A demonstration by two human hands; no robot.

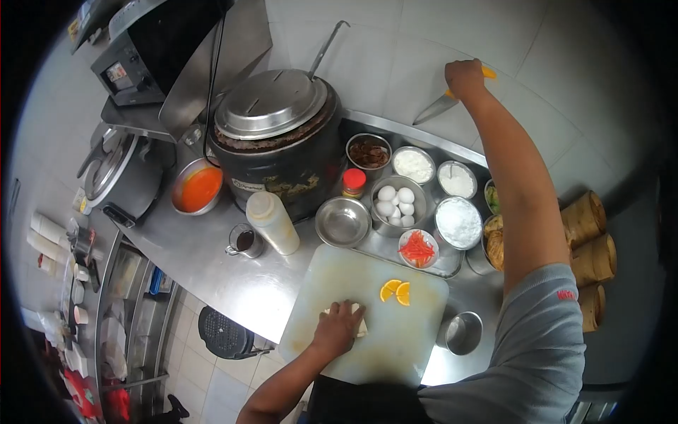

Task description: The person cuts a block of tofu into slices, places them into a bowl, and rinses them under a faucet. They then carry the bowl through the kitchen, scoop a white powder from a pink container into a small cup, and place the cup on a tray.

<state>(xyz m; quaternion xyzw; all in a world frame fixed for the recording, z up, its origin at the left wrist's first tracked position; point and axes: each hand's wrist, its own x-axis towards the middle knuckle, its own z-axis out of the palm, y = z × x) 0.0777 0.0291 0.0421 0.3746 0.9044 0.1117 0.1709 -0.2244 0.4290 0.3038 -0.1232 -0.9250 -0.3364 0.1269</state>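
My right hand [466, 79] is raised at arm's length near the tiled wall. Its fingers are wrapped round the yellow handle of a knife [435, 109], whose blade points down and left. On the pale cutting board [395, 339], my left hand [337, 329] presses over a whitish flat piece [362, 328], perhaps a cloth. Most of that piece is hidden under the palm and fingers. Two orange slices [390, 289] lie on the board, up and to the right of my left hand.
Behind the board sit a bowl of eggs [406, 193], bowls of white powder [460, 222], red strips [417, 249] and an empty steel bowl [343, 222]. A squeeze bottle [272, 222] and glass jug [244, 241] stand left, before a large lidded pot [275, 159]. Bamboo steamers [593, 258] are right.
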